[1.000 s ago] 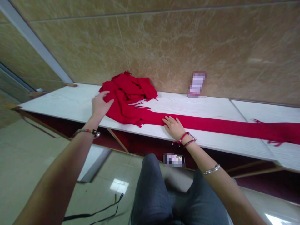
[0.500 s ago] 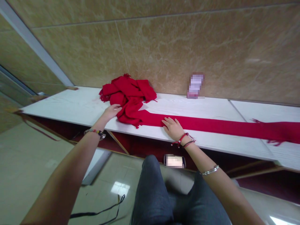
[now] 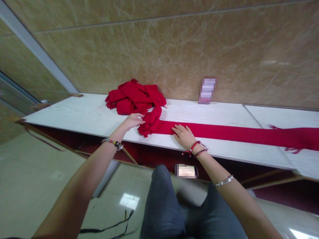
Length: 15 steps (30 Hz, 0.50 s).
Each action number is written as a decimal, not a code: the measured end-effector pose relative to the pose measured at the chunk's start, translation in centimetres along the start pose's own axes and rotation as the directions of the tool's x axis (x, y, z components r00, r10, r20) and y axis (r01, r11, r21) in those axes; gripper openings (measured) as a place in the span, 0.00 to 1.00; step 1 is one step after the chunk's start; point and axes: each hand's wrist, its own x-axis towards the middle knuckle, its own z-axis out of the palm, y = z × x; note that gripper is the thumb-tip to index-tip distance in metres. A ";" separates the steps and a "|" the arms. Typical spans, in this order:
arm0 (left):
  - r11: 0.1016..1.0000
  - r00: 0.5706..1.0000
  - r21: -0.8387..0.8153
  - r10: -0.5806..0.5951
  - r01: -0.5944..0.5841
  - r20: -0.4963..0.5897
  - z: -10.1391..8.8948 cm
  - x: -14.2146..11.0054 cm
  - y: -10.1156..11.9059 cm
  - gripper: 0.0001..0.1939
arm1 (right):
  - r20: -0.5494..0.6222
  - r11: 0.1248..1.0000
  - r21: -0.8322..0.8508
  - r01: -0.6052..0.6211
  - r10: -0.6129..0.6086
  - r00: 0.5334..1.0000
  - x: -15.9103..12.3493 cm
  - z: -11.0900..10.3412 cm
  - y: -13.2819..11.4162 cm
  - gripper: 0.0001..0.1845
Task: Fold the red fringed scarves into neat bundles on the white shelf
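A long red scarf point(image 3: 224, 132) lies in a flat strip along the white shelf top, its near-left end bunched up with fringe showing. My left hand point(image 3: 134, 121) has its fingers closed on that bunched end, the fingertips partly covered by cloth. My right hand point(image 3: 184, 136) rests flat on the strip, fingers spread, pressing the fabric against the surface. Just behind my left hand sits a heap of red fringed scarves point(image 3: 136, 96), crumpled against the wall.
The white shelf top point(image 3: 74, 116) runs along a tiled wall point(image 3: 174, 56). A blurred pinkish item point(image 3: 207, 90) leans on the wall. A phone point(image 3: 186, 171) lies in the open compartment below, near my knees. A dark strap point(image 3: 107, 229) is on the floor.
My left hand has moved right with the bunched scarf end, drawing it away from the heap and closer to my right hand. The right hand has stayed in place.
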 end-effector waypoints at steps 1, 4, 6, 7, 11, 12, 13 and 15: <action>1.000 0.999 0.001 0.016 -0.016 -0.033 -0.3 0.3 -0.1 0.20 | 0.001 1.000 -0.002 0.000 0.000 1.000 0.0 0.0 0.0 0.24; 0.998 0.984 0.056 0.049 -0.039 -0.174 -2.3 1.0 -0.1 0.13 | -0.003 1.000 -0.012 0.002 -0.002 1.000 0.0 0.0 0.0 0.24; 0.997 0.980 0.080 0.027 -0.011 -0.198 -3.7 0.9 0.0 0.14 | -0.005 1.000 -0.017 0.004 -0.004 1.000 -0.1 0.1 0.0 0.24; 0.997 0.983 0.083 0.012 0.004 -0.183 -4.1 0.7 -0.1 0.15 | -0.005 1.000 -0.020 0.006 -0.006 1.000 -0.1 0.1 0.1 0.24; 0.994 0.999 0.098 -0.051 0.051 0.005 -3.3 -0.9 -0.6 0.29 | -0.009 1.000 -0.030 0.010 -0.010 1.000 0.0 0.3 0.1 0.24; 0.993 0.998 0.104 -0.054 0.051 0.030 -2.8 -1.0 -0.8 0.32 | -0.011 0.999 -0.032 0.008 -0.009 1.000 0.0 0.3 0.1 0.24; 0.991 0.998 0.123 -0.049 0.045 0.025 -2.4 -1.0 -0.9 0.32 | -0.013 0.999 -0.032 0.006 -0.006 1.000 0.0 0.3 0.1 0.24; 0.975 0.999 0.221 -0.004 0.016 -0.054 -2.5 -0.5 -1.1 0.27 | -0.012 0.999 -0.034 0.005 -0.005 1.000 -0.1 0.2 0.1 0.24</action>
